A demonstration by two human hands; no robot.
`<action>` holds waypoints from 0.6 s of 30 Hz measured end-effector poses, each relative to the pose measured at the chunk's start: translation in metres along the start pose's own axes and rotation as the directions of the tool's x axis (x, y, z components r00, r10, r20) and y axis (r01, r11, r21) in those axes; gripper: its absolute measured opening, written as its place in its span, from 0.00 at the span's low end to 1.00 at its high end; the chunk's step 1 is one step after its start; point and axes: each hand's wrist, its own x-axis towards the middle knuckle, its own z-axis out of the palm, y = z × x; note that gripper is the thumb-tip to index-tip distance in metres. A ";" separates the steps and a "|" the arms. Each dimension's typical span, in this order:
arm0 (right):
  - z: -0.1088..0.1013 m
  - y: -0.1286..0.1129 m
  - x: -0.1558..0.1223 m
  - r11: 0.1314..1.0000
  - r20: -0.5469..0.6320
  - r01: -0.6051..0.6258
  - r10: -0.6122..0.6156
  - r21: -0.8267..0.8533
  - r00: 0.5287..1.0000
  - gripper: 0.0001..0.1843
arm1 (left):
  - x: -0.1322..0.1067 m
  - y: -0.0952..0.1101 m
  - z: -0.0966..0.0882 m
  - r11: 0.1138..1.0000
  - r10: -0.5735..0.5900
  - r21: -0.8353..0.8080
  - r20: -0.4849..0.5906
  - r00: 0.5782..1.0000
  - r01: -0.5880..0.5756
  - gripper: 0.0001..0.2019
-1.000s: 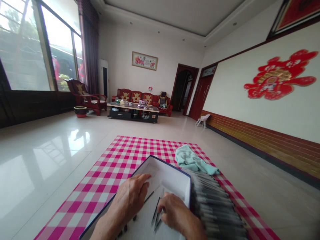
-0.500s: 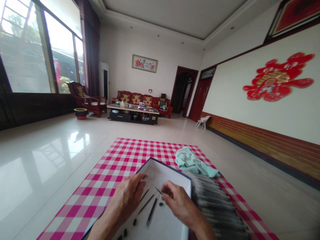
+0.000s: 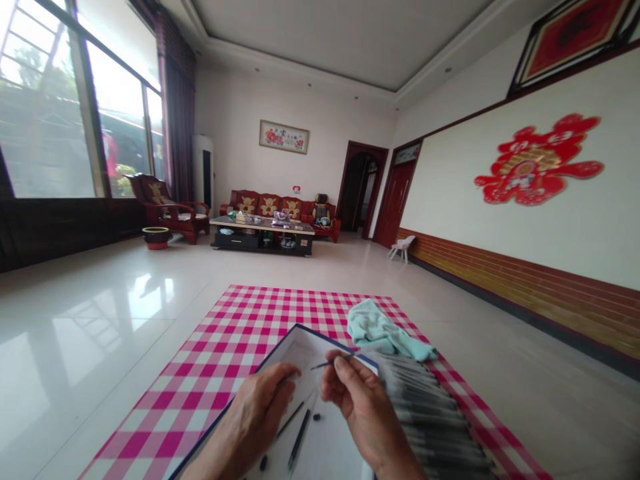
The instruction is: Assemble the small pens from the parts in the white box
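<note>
Lifted, right hand [image 3: 363, 410] pinches a thin dark rod [image 3: 331, 363] — left hand [image 3: 255, 420] curled, contents hidden

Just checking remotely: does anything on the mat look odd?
Small black pieces and dark pens lie loose at odd angles in the white tray, unlike the neat row of pens beside it.

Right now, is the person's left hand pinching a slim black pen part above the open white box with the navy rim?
Not quite: the head view shows that the right hand, not the left hand, is pinching the slim black pen part. It is above the open white box with the navy rim, as you said.
</note>
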 end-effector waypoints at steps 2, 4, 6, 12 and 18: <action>0.002 0.003 0.000 0.996 -0.030 0.024 -0.027 -0.084 0.999 0.12 | 0.001 0.005 -0.003 1.000 0.020 -0.006 0.043 0.999 -0.020 0.11; 0.003 0.005 0.000 0.988 -0.032 0.023 -0.029 -0.150 0.999 0.13 | 0.001 0.009 -0.006 1.000 0.030 -0.002 0.070 0.997 -0.030 0.11; 0.004 0.005 0.000 0.981 -0.024 0.013 -0.018 -0.193 1.000 0.14 | 0.001 0.012 -0.008 0.999 0.034 0.017 0.071 0.997 -0.035 0.11; 0.006 0.005 -0.001 0.959 0.029 0.003 0.005 -0.284 1.000 0.15 | 0.000 0.013 -0.006 0.998 0.062 0.018 0.083 0.995 -0.063 0.12; 0.005 0.010 -0.002 0.893 0.093 0.065 -0.026 -0.446 0.995 0.15 | 0.005 0.011 -0.002 0.997 0.040 0.055 0.114 0.993 -0.047 0.17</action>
